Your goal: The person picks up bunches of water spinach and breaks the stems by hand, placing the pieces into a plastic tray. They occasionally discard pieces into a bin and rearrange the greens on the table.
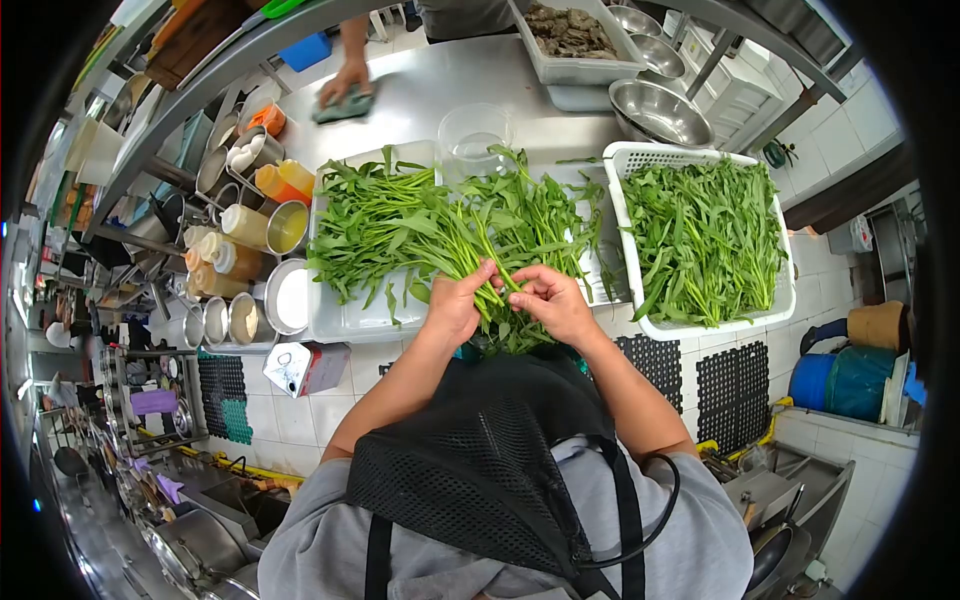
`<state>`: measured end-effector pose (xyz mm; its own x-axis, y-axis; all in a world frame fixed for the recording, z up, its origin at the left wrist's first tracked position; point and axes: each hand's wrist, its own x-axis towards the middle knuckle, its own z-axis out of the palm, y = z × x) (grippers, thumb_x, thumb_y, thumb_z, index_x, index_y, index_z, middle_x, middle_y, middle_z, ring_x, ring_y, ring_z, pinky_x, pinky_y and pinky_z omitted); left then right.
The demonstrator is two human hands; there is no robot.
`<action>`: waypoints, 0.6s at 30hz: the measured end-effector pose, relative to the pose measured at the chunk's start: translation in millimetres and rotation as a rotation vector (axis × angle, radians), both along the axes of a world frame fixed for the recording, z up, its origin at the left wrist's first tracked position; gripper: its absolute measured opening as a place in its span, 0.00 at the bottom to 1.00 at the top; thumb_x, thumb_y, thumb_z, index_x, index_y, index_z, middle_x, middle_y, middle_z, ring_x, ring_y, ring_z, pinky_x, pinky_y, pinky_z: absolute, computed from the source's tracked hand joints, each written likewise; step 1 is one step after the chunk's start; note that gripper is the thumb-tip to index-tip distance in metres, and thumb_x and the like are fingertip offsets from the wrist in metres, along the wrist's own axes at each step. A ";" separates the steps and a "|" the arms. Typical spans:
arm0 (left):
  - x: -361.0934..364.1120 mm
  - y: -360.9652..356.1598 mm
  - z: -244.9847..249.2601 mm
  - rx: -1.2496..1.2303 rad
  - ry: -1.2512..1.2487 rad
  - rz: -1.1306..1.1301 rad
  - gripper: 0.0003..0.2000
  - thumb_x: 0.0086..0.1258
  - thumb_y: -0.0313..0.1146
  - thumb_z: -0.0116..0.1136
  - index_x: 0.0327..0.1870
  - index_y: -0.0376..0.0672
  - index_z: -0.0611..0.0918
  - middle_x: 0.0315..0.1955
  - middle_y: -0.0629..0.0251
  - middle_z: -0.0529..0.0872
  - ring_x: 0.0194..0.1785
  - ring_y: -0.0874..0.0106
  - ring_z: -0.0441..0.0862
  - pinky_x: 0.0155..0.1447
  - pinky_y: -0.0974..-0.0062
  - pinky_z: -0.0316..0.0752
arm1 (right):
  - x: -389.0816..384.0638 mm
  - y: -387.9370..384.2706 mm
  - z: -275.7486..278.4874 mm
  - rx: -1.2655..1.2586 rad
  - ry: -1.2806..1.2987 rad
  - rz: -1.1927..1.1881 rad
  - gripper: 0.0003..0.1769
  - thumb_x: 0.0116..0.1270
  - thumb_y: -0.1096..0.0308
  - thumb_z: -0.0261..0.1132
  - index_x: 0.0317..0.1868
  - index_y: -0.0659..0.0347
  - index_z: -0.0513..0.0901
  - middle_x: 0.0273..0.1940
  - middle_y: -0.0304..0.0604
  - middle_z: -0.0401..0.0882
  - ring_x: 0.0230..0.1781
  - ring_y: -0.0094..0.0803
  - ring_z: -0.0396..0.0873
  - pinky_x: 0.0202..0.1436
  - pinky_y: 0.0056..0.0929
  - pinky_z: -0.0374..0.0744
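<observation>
Left hand [458, 304] and right hand [548, 303] grasping long, leafy green stems [468, 262]; white basket [702, 238] right of stems.

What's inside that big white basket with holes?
The white basket holds lots of leafy green stems, piled up near its rim. They cover the bottom, so I can't see whether anything else is hiding underneath.

No readable text, label, brand, number or sign is visible.

Commercial kitchen with steel prep counter [410, 82].
</observation>
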<state>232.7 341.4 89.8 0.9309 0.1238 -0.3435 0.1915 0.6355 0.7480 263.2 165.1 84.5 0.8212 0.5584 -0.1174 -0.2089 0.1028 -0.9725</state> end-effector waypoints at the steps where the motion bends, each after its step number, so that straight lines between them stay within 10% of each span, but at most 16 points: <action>1: -0.5 0.8 0.5 -0.008 -0.009 0.004 0.07 0.66 0.26 0.63 0.41 0.39 0.78 0.34 0.64 0.82 0.35 0.72 0.80 0.41 0.73 0.77 | -0.6 0.0 -0.6 -0.070 -0.084 -0.012 0.14 0.63 0.74 0.68 0.49 0.62 0.79 0.27 0.35 0.82 0.23 0.13 0.73 0.24 0.16 0.69; 9: -1.6 -2.5 1.5 0.146 0.027 0.042 0.12 0.57 0.23 0.68 0.41 0.34 0.80 0.33 0.64 0.83 0.34 0.72 0.79 0.41 0.74 0.73 | -5.2 0.3 4.8 -0.406 -0.900 -0.157 0.13 0.62 0.69 0.68 0.48 0.56 0.80 0.27 0.40 0.79 0.24 0.27 0.78 0.30 0.25 0.76; 18: 3.2 5.4 8.2 0.124 -0.022 0.055 0.09 0.62 0.24 0.64 0.42 0.36 0.79 0.34 0.64 0.82 0.34 0.72 0.80 0.40 0.73 0.77 | -8.1 -2.6 8.8 -0.027 0.081 -0.008 0.10 0.70 0.70 0.59 0.47 0.67 0.77 0.30 0.40 0.83 0.24 0.18 0.75 0.28 0.20 0.74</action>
<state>235.9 346.8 97.9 0.9287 0.2149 -0.3021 0.1420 0.5467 0.8252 255.2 162.5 93.3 0.8126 0.5477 -0.1990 -0.2866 0.0782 -0.9549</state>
